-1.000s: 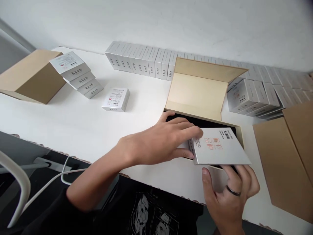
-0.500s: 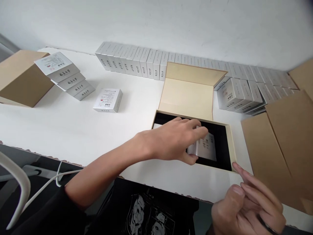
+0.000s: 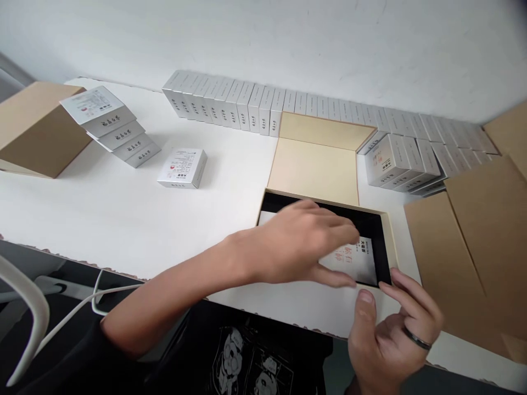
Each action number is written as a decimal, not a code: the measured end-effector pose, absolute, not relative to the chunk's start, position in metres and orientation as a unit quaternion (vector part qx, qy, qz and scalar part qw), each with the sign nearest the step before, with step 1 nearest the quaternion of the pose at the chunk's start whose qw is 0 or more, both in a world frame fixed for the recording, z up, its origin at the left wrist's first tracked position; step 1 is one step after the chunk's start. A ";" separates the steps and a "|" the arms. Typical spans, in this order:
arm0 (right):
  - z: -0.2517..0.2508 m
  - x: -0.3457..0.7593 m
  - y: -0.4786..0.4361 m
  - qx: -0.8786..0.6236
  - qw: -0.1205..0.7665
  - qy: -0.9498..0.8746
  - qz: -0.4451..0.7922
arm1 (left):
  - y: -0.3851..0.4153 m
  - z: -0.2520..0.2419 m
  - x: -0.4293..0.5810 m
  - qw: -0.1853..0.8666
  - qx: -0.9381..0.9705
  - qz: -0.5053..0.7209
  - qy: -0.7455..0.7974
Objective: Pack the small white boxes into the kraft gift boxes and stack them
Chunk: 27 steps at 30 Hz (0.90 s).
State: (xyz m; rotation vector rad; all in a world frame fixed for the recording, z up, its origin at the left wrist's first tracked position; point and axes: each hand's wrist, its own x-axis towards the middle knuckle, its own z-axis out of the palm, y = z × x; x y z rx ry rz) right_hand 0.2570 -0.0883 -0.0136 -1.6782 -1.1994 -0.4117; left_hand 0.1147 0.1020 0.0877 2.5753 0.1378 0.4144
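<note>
An open cream gift box (image 3: 391,241) with a black insert lies before me, its lid (image 3: 315,170) folded back. In its right part a flat silver-white carton (image 3: 364,260) lies face up, with printed characters on top. My left hand (image 3: 304,238) hovers over the gift box and this carton, thumb and fingers apart; it hides much of the inside. A pale strip at the left of the insert is partly covered by that hand. My right hand (image 3: 395,334), wearing a dark ring, is at the front right corner, fingertips at the rim and thumb spread away.
A long row of silver cartons (image 3: 242,107) stands along the wall, with more cartons (image 3: 395,159) right of the lid. A leaning stack (image 3: 119,129) and one single carton (image 3: 183,167) are on the left. Brown cardboard boxes (image 3: 43,129) (image 3: 444,263) flank the white table.
The carton under my left hand has gone from tilted to lying flat in the insert, and the fingers have come off it. My right hand has moved left and up to the box corner.
</note>
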 end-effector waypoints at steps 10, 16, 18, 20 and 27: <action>-0.011 0.255 -0.087 -0.688 0.490 -0.510 -0.166 | 0.163 0.065 -0.016 0.055 0.577 0.279 0.766; -0.020 0.259 -0.078 -0.650 0.517 -0.508 -0.226 | 0.176 0.058 -0.035 0.141 0.553 0.197 0.797; -0.023 0.261 -0.077 -0.640 0.514 -0.518 -0.240 | 0.177 0.056 -0.034 0.141 0.559 0.197 0.793; -0.025 0.262 -0.077 -0.640 0.508 -0.523 -0.244 | 0.176 0.056 -0.034 0.138 0.553 0.205 0.796; -0.023 0.262 -0.078 -0.635 0.500 -0.539 -0.237 | 0.145 0.070 -0.037 0.144 0.717 0.357 0.581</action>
